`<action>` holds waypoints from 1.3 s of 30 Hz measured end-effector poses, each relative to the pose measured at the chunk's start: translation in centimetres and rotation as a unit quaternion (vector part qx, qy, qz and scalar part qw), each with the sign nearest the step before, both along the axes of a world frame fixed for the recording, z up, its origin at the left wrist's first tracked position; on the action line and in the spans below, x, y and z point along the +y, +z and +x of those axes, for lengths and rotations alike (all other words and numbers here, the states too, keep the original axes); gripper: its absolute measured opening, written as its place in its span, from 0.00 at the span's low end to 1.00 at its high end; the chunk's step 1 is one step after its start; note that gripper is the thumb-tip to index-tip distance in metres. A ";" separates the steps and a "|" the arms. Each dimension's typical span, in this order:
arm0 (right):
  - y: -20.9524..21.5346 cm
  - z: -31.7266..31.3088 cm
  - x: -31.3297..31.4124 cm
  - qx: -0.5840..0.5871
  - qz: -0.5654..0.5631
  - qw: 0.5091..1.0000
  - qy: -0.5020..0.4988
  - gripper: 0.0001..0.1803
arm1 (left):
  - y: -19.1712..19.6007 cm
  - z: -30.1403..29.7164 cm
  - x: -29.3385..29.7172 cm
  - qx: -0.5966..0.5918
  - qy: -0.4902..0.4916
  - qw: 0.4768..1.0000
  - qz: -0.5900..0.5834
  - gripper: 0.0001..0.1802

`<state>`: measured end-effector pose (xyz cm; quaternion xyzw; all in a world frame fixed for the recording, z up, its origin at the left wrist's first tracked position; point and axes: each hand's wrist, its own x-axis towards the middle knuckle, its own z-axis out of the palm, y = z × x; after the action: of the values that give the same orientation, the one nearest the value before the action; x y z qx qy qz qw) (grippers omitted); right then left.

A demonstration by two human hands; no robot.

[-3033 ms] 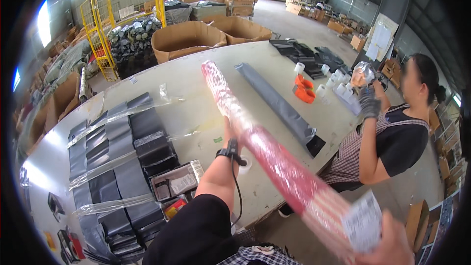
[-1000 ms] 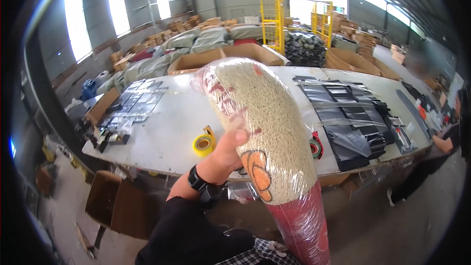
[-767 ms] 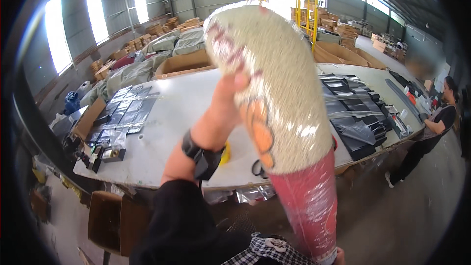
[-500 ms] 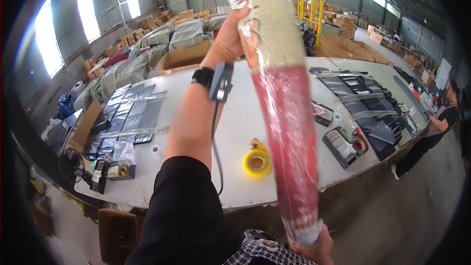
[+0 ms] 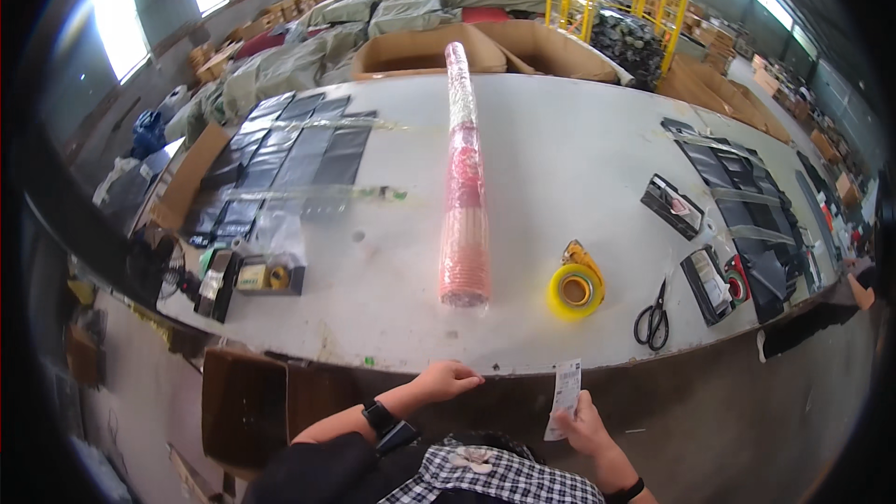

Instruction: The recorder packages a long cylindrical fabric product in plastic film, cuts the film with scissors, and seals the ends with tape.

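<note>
Paper slip [image 5: 564,398]: keep right hand [image 5: 583,423] pinching it, left hand [image 5: 446,379], prob. loosely curled & empty, steadies at table [image 5: 579,131] edge.

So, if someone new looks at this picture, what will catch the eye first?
First the long red wrapped roll, lying lengthwise along the middle of the white table. Beside its near end, on the right, sits a yellow tape roll, with black scissors further right. At the table's near edge, the left hand is empty and the right hand holds a small paper slip.
</note>
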<state>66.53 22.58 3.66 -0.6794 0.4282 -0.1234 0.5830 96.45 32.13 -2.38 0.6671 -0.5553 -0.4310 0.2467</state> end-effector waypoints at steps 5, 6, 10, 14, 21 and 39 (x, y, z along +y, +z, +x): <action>-0.7 3.8 -0.4 -0.248 0.088 0.964 0.023 0.17 | 3.1 0.5 3.5 0.037 0.110 0.993 -0.006 0.17; 0.0 5.0 -0.3 -0.252 0.083 0.963 0.051 0.14 | 3.5 1.3 4.3 0.031 0.130 0.991 -0.021 0.17; -0.5 10.4 1.1 -0.255 0.100 0.957 0.091 0.10 | 5.0 4.8 7.9 -0.014 0.209 0.977 -0.050 0.17; 1.4 16.2 2.9 -0.186 0.103 0.963 0.164 0.11 | 3.7 9.4 11.2 -0.026 0.334 0.938 -0.082 0.18; 0.5 30.7 5.3 -0.080 0.022 0.961 0.263 0.11 | 4.0 21.0 13.3 -0.321 0.373 0.847 -0.198 0.18; -7.4 44.4 5.3 0.056 0.106 0.990 -0.071 0.25 | 7.3 31.8 0.7 -0.162 0.136 0.962 -0.175 0.29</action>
<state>110.89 27.89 -3.74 -0.5874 0.5179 -0.0799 0.6167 128.26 32.80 4.94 0.7435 -0.5590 -0.1757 0.3223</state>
